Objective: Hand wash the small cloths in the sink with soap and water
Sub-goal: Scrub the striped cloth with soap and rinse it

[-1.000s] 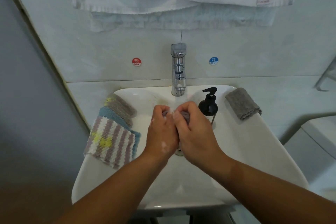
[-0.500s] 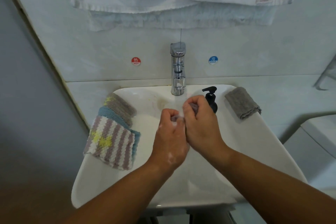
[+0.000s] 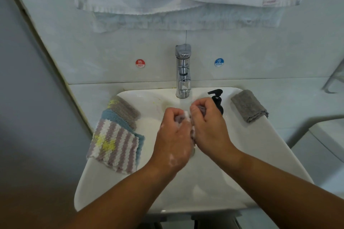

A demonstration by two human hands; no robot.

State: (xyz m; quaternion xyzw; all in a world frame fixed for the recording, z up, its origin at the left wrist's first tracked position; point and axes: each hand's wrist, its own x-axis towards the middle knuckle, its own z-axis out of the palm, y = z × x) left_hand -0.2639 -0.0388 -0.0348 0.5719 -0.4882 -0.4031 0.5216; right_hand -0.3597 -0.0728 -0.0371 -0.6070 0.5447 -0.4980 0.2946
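Both hands are bunched together over the white sink (image 3: 260, 154), right below the faucet (image 3: 183, 72) — left hand (image 3: 173, 135) and right hand (image 3: 208, 126) each have their fingers curled tight round the same sudsy greyish cloth (image 3: 179, 118). A striped cloth (image 3: 113, 147) lies on the left rim, and a grey cloth (image 3: 248, 106) sits on the right rim near the black soap pump (image 3: 217, 102)

Bare forearms (image 3: 119, 195); left hand (image 3: 173, 141) flecked white (probably suds).
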